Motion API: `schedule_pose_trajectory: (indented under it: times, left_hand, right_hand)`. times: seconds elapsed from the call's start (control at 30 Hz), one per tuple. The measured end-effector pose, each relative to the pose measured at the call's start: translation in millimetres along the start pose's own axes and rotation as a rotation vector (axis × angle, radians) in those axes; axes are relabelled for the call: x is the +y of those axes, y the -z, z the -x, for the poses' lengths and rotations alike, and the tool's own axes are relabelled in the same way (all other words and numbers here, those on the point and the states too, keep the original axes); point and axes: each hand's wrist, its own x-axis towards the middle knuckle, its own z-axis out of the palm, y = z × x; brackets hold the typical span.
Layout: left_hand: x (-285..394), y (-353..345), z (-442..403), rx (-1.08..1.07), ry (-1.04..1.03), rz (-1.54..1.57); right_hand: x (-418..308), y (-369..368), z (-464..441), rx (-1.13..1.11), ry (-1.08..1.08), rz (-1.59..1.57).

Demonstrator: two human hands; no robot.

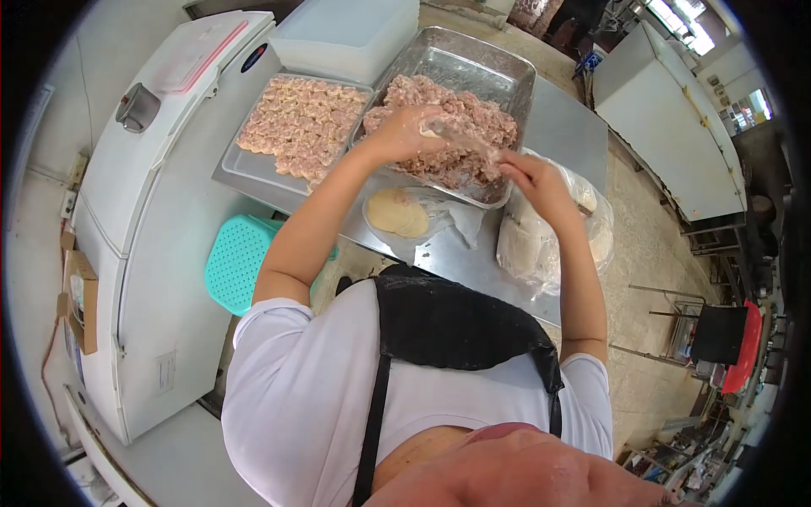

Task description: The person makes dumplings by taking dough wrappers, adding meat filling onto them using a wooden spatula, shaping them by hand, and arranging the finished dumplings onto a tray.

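Exposure: bright overall, foreground evenly and softly lit. Strongest source upper right, where windows (pixel 694 38) clip to white. Shadows: mild, deeper under the worktop (pixel 570 131). Glare: pale sheen on bare steel of the tray (pixel 460 66), small highlights on the clear plastic bag (pixel 541 253). Blur: thin implement (pixel 469 142) over the meat (pixel 473 114) smeared, outline indistinct. Optics: strong fisheye; white cabinet (pixel 173 245) leans and bows, corners fall to black. Clutter at lower right (pixel 676 469) soft, fine detail unreadable.
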Motion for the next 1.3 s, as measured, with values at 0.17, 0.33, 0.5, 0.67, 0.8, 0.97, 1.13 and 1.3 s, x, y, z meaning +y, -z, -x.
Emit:
schedule_pose_trajectory:
  times: [0.17, 0.33, 0.5, 0.67, 0.8, 0.97, 1.13, 1.3]
  left_hand:
    - [-22.6, 5.2, -8.3, -0.073, 0.136, 0.033]
    - [-61.2, 13.7, 2.8, -0.283, 0.3, 0.803]
    - [-59.2, 55.1, 19.1, -0.386, 0.529, 1.737]
    - [-73.9, 76.7, 31.9, -0.236, 0.648, 1.7]
    - [-90.5, 81.1, 50.7, -0.236, 0.531, 1.048]
    - [-83.4, 130.1, 84.6, -0.182, 0.559, 0.411]
    - [-157.4, 158.7, 127.0, -0.018, 0.39, 0.007]
    - [-196.2, 185.4, 173.7, 0.09, 0.48, -0.104]
  right_hand:
    - [-30.5, -27.8, -2.9, 0.2, -0.019, 0.159]
    - [16.4, -49.1, -12.8, 0.048, -0.157, 0.207]
    - [16.3, -54.2, 14.0, 0.09, -0.293, -0.069]
    - [-25.5, -63.2, 4.8, 0.111, -0.444, -0.229]
    - [-40.9, -76.0, 2.9, 0.109, -0.439, -0.266]
    - [-51.6, -91.7, -2.8, 0.075, -0.505, -0.316]
    - [-24.3, -127.6, -17.1, 0.252, -0.576, -0.429]
    - [16.8, -159.3, -19.6, 0.41, -0.516, -0.367]
